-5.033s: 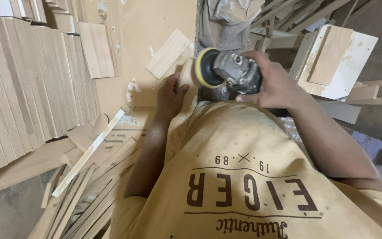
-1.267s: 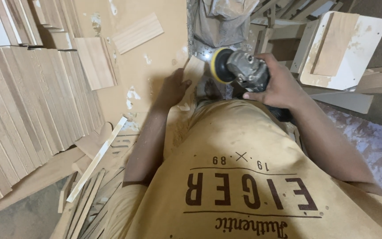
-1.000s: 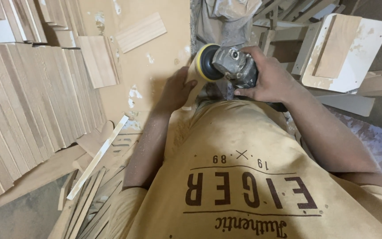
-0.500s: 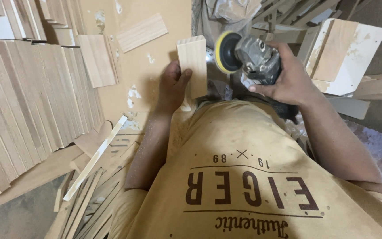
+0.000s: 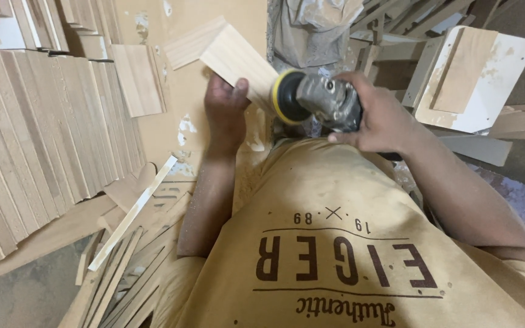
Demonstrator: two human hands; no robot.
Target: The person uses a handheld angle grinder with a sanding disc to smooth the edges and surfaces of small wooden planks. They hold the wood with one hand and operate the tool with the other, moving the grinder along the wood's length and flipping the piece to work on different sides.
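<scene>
Gripping a pale rectangular wooden board (image 5: 238, 61) in the left hand (image 5: 226, 106), pressing a grey yellow-padded handheld sander (image 5: 314, 100), clasped by the right hand (image 5: 378, 118), against its edge, sanding seemingly midway.

Two hands are seen: the left hand (image 5: 225, 112) and the right hand (image 5: 375, 115). One small wooden board (image 5: 238, 64) is held in the left hand, and one sander (image 5: 317, 103) with one yellow-rimmed disc is gripped in the right. One loose board (image 5: 192, 42) is counted just beyond the left hand. One pale strip (image 5: 132, 222) is picked out below and left of that hand. One white-edged panel (image 5: 475, 79) is seen right of the right hand. The stacked boards (image 5: 37, 133) far left are too many to count.
</scene>
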